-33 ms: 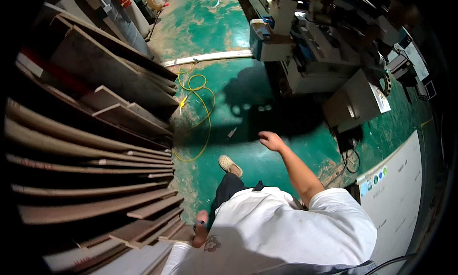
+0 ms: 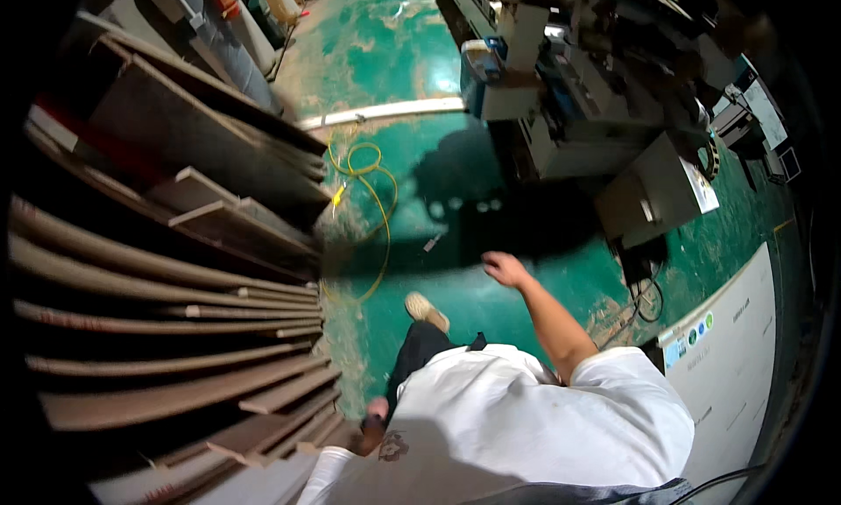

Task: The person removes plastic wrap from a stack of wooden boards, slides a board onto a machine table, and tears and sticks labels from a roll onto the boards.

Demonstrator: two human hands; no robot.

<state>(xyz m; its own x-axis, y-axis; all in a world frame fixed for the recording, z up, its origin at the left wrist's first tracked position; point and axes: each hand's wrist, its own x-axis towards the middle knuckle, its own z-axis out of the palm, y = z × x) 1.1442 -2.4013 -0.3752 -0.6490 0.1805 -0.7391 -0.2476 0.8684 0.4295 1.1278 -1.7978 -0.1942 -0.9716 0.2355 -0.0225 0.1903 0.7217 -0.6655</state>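
Observation:
My right hand (image 2: 504,267) hangs over the green floor (image 2: 473,308), its fingers loosely curled together with nothing visible in them. Down at my left side is my left hand (image 2: 376,410), small, shaded and smeared, so its fingers do not show clearly. Close beside it stand the edges of brown sheet boards (image 2: 289,387), apparently without contact. A beige clog (image 2: 427,312) is on my forward foot. Past my right hand lies a small pale object (image 2: 431,243) of a kind I cannot make out.
Many upright boards (image 2: 175,305) line the left. A yellow hose (image 2: 388,216) loops on the floor, before a white strip (image 2: 385,110) across the way. Machinery (image 2: 569,146) and a pale cabinet (image 2: 648,198) stand right, with a cable (image 2: 650,299) below and a white panel (image 2: 727,356) nearer.
My right hand has shifted slightly down and to the right in the picture. My forward foot appears a little lower, and the surroundings have moved slightly.

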